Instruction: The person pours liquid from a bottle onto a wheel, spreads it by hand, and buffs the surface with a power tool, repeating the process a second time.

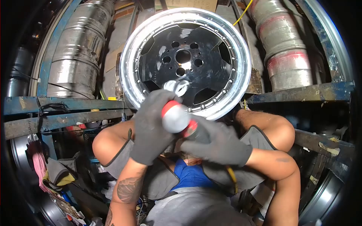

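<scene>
A hand-held power tool (176,118) with a round silver-and-red head is between my two gloved hands, slightly blurred by motion. My left hand (152,122), in a dark grey glove, closes around the head from the side. Wrapped about the tool's dark body is my right hand (218,143), gloved alike. Just beyond the tool, a shiny round silver piece (177,87) overlaps the lower face of the wheel rim (184,113). That rim has a polished lip ringed with bolts and a glossy black center with several holes, and it stands tilted facing me between my knees.
Metal kegs (77,49) line the left side, and more kegs (288,52) with red bands the right. Blue metal frame bars (301,93) run close on both sides. A yellow cable or hose (232,179) hangs by my right thigh. Pink cloth (37,162) hangs at left.
</scene>
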`<state>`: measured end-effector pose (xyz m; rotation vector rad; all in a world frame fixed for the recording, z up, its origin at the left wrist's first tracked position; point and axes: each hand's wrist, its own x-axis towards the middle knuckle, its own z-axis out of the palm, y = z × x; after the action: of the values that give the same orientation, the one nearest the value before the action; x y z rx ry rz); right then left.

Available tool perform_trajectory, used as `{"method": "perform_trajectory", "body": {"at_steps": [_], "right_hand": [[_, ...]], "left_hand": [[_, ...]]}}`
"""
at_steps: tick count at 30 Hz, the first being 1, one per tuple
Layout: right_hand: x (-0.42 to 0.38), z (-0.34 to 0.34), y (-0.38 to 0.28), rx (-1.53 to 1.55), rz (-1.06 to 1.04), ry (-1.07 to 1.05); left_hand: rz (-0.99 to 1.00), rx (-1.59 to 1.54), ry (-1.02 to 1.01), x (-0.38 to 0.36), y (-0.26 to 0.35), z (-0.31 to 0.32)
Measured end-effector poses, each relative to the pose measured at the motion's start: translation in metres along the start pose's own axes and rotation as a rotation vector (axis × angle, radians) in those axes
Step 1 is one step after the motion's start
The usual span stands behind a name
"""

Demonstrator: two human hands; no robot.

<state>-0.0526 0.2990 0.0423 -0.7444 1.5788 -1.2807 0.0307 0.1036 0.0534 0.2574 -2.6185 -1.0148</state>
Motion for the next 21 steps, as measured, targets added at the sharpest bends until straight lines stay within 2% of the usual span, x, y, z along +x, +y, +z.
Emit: {"method": "perform_trajectory", "body": {"at_steps": [1, 2, 3, 4, 5, 7, 9, 10, 12, 13, 14, 16, 20, 21], "right_hand": [[0.003, -0.008, 0.003, 0.011, 0.031, 0.051], [0.004, -0.019, 0.009, 0.017, 0.03, 0.134], [0.006, -0.03, 0.014, 0.024, 0.028, 0.217], [0.003, -0.041, -0.007, 0.112, 0.138, 0.258], [0.005, -0.053, 0.005, -0.048, 0.144, 0.324], [0.003, -0.075, 0.001, 0.045, 0.311, 0.332], [0.012, -0.071, 0.005, 0.08, 0.304, 0.349], [0.015, -0.069, 0.009, 0.097, 0.303, 0.363], [0.025, -0.059, 0.026, -0.188, 0.177, 0.372], [0.028, -0.056, 0.033, -0.35, 0.109, 0.368], [0.031, -0.056, 0.035, -0.35, 0.147, 0.352], [0.035, -0.055, 0.035, -0.352, 0.226, 0.319], [0.037, -0.049, 0.028, -0.319, 0.175, 0.311], [0.037, -0.048, 0.026, -0.348, 0.201, 0.317]], "left_hand": [[0.036, 0.108, 0.057, 0.004, -0.005, 0.015], [0.015, 0.061, 0.109, 0.007, -0.001, 0.025], [-0.071, -0.054, 0.079, 0.004, 0.004, 0.033], [-0.161, -0.166, 0.058, 0.0, 0.009, 0.04], [-0.265, -0.351, -0.079, -0.006, 0.015, 0.043], [-0.521, -0.727, -0.372, -0.011, 0.022, 0.051], [-0.869, -1.191, -0.68, -0.005, 0.022, 0.065], [-0.787, -1.19, -0.552, -0.007, 0.021, 0.082], [-0.633, -1.173, -0.299, -0.023, 0.014, 0.117], [-0.577, -1.159, -0.267, -0.023, 0.012, 0.116], [-0.516, -1.141, -0.236, -0.021, 0.009, 0.114], [-0.878, -1.474, -0.265, -0.008, 0.01, 0.099], [-0.831, -1.516, -0.417, 0.001, -0.001, 0.094], [-0.846, -1.439, -0.438, 0.002, -0.001, 0.094]]}}
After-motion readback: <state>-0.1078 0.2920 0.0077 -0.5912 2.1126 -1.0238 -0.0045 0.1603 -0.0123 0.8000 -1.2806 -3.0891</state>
